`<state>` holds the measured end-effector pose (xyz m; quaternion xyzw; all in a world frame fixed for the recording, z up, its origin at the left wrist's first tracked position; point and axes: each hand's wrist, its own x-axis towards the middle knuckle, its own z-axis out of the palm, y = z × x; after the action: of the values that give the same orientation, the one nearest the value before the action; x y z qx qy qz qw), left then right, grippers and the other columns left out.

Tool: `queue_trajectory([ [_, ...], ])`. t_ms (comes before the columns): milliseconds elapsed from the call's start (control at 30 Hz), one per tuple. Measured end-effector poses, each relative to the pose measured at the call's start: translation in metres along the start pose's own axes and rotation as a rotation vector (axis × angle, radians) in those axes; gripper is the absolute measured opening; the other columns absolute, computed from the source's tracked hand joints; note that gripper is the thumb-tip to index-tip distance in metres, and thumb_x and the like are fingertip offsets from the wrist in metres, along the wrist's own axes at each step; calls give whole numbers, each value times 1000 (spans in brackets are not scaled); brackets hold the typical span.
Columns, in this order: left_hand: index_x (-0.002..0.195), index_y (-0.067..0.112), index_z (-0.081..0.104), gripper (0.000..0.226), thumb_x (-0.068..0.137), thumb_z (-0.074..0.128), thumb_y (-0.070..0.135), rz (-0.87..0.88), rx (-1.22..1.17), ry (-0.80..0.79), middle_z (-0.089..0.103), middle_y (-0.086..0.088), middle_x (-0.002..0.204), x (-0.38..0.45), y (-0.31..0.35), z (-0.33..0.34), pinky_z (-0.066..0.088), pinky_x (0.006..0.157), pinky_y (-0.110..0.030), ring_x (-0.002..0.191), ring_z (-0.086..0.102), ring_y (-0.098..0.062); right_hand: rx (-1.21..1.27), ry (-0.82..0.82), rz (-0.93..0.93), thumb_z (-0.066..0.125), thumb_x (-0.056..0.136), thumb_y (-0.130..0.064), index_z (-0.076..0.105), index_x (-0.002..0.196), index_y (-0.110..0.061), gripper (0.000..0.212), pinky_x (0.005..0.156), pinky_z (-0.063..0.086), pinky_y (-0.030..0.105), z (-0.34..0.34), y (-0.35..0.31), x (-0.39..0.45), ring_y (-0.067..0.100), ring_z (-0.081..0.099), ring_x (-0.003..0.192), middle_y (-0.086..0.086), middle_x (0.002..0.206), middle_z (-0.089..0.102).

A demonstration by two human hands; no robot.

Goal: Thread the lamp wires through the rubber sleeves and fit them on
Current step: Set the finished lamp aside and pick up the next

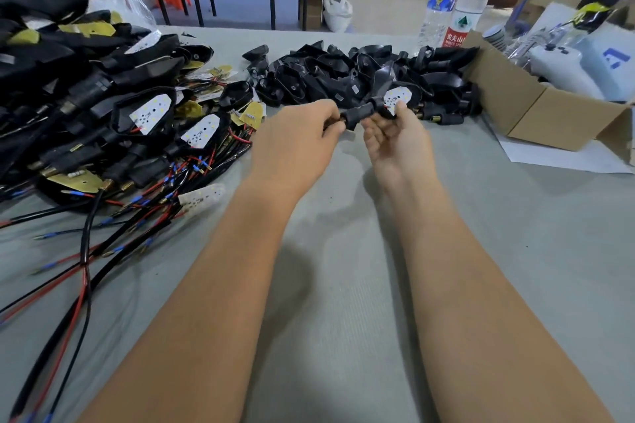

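Two hands: mine, raised together over the surface [343,285] at mid-frame, forearms running in from the bottom edge.
Far left: finished lamps [151,113] in a heap, white LED boards showing, with red and black wires [82,271] trailing toward the lower left corner.
Left hand [295,144]: fingers curled, fingertips pinching the left end of the rubber sleeve [359,115]; this grip is clamped on it.
Centre: that sleeve, black, lies roughly level between my two hands, just above the surface.
Right hand [395,137]: palm turned up, thumb and fingers closed around the lamp housing [395,98] at the sleeve's right end, its white board facing me.
Behind my hands: empty black housings [326,72] in a loose pile.
Upper right: two water bottles [457,0] standing side by side.
Far right: open cardboard box [536,106] on the surface, holding white items I cannot identify.
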<state>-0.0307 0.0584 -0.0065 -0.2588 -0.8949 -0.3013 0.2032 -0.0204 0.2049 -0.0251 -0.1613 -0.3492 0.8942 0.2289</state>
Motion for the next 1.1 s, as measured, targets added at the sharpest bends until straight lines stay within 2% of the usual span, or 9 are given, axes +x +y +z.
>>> queue_trajectory([
  [133,97,24,67,17,95,54,36,124,97,12,67,7,91,12,20,-19,35,65,-29,89,59,-20,211,23,14,49,103,-23,54,86,-2,27,50,52,20,6,-4,-7,15,61,54,8,65,59],
  [367,104,28,71,20,95,56,38,126,75,100,69,7,95,21,-1,-73,38,70,-28,92,60,-16,281,-113,96,50,102,-26,54,86,-2,28,54,53,22,49,9,-22,17,61,62,9,65,66],
  [500,102,30,72,15,93,61,34,-7,-237,70,62,11,77,25,-32,-100,43,68,-23,70,54,-3,423,-244,127,47,103,-27,57,88,0,33,60,58,28,88,13,-30,22,63,70,12,71,66],
  [600,91,14,70,24,98,55,32,-103,-211,-105,55,5,67,25,-67,-110,37,60,-25,53,45,1,484,-241,147,44,104,-25,56,90,1,31,63,60,33,104,12,-32,25,62,76,15,84,60],
  [700,94,1,67,33,101,49,28,-142,-70,-206,58,-10,79,19,-95,-106,30,57,-25,68,48,-13,527,-182,150,43,105,-22,54,91,2,31,68,58,37,101,13,-30,27,59,79,17,87,57],
  [800,112,9,71,26,101,49,20,-150,27,-199,67,-8,107,17,-106,-95,27,64,-23,91,53,-18,639,-106,156,43,104,-19,53,95,4,26,81,53,40,85,10,-27,30,58,81,20,91,56],
  [867,119,12,69,27,100,49,16,-135,37,-153,67,-6,115,20,-101,-87,29,73,-20,102,55,-20,725,-57,138,43,104,-16,54,96,3,24,86,52,41,71,5,-24,29,58,80,20,89,56],
  [1000,100,23,66,23,102,43,17,-67,-178,-39,64,5,90,30,-75,-76,42,72,-25,83,58,-11,810,14,117,42,105,-16,56,90,6,31,84,53,40,42,-7,-19,28,60,73,20,78,60],
  [1100,91,25,60,23,101,42,18,-15,-251,65,56,18,76,38,-52,-69,36,61,-8,66,50,6,772,46,127,43,104,-17,57,86,7,34,83,53,39,25,-16,-16,28,61,73,19,71,63],
])
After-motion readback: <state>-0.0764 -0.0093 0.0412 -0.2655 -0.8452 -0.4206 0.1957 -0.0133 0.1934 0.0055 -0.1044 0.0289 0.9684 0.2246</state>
